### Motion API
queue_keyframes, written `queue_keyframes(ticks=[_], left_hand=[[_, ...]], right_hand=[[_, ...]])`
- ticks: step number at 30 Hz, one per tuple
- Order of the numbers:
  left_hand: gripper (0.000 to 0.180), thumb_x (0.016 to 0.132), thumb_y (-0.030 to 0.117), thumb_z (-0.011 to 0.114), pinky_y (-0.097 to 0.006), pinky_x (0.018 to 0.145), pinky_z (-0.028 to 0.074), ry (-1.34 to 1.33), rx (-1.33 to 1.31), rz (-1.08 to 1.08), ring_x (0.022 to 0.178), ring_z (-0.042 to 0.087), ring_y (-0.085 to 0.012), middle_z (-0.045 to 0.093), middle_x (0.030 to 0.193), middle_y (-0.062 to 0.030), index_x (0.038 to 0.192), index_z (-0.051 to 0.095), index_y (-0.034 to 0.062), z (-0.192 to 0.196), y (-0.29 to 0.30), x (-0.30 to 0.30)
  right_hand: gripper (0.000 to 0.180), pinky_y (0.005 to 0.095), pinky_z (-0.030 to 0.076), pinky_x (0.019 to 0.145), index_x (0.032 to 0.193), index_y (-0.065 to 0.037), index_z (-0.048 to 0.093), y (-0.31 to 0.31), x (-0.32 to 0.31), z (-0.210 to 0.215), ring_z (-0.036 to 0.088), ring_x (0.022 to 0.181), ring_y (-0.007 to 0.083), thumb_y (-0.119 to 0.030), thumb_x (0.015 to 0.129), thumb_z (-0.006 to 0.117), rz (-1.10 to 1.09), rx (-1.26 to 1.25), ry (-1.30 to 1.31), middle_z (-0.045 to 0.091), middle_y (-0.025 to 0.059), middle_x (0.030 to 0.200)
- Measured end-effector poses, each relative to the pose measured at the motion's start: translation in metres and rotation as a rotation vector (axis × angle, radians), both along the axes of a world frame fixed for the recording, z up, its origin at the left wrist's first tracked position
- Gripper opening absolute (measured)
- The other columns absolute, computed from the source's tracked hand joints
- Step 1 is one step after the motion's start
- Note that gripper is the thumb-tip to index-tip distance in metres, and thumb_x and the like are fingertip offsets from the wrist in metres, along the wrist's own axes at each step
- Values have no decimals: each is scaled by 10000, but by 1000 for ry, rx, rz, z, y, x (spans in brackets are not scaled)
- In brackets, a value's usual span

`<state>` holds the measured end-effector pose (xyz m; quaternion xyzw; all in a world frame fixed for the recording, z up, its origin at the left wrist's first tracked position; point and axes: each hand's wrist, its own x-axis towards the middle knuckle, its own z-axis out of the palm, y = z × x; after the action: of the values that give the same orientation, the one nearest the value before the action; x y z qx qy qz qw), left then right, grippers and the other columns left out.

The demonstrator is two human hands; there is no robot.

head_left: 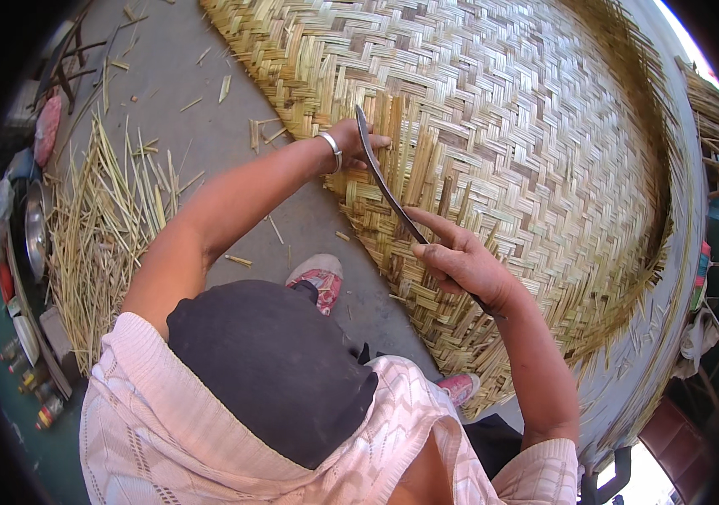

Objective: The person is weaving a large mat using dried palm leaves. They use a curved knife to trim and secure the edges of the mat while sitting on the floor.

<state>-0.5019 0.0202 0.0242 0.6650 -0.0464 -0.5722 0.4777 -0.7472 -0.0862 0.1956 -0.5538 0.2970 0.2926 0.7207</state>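
A large woven mat point(494, 126) of split straw-coloured strips spreads ahead of me and to my right, with loose strip ends sticking up along its near edge. My right hand point(460, 257) is closed around a long, thin, curved metal blade point(390, 199), dark and narrow. Its tip points up and away from me, over the mat, and its other end comes out under my wrist. At the mat's near left edge, my left hand point(352, 145) has its fingers closed on the strips, close to the blade's tip. A silver bangle point(332, 153) circles my left wrist.
A heap of loose straw strips point(103, 244) lies on the floor to my left, with scraps scattered about. Beyond it are a metal bowl point(37, 227) and several small bottles point(50, 412). My shoe point(319, 278) stands beside the mat. Bundled stalks point(717, 118) lie at far right.
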Motion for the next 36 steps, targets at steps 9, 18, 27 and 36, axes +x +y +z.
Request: queue_keyframes(ticks=[9, 18, 27, 36], left_hand=[[156, 904, 135, 653, -239, 392, 470, -189, 7, 208, 475, 623, -132, 653, 675, -72, 822, 634, 4, -2, 5, -25], [224, 885, 313, 729, -204, 471, 458, 9, -107, 307, 565, 596, -59, 642, 754, 39, 924, 657, 105, -1, 15, -23], [216, 871, 307, 736, -233, 392, 377, 62, 3, 273, 448, 477, -67, 566, 659, 43, 836, 635, 119, 3, -1, -12], [195, 842, 191, 740, -300, 366, 428, 33, 202, 362, 438, 542, -143, 601, 667, -46, 860, 614, 43, 2, -14, -13]], right_hand=[[570, 339, 507, 654, 1425, -69, 469, -8, 29, -38, 618, 689, 198, -345, 939, 582, 181, -433, 16, 630, 114, 784], [528, 437, 504, 910, 1384, -75, 500, -3, 49, -49, 641, 1047, 367, -336, 924, 510, 552, -889, -42, 672, 233, 1089], [496, 496, 535, 810, 1380, -127, 472, 36, 59, -77, 686, 893, 376, -326, 925, 475, 455, -1088, 31, 702, 212, 958], [563, 485, 532, 815, 1456, -180, 405, 39, 72, -96, 688, 915, 355, -338, 920, 469, 456, -1111, 94, 706, 194, 976]])
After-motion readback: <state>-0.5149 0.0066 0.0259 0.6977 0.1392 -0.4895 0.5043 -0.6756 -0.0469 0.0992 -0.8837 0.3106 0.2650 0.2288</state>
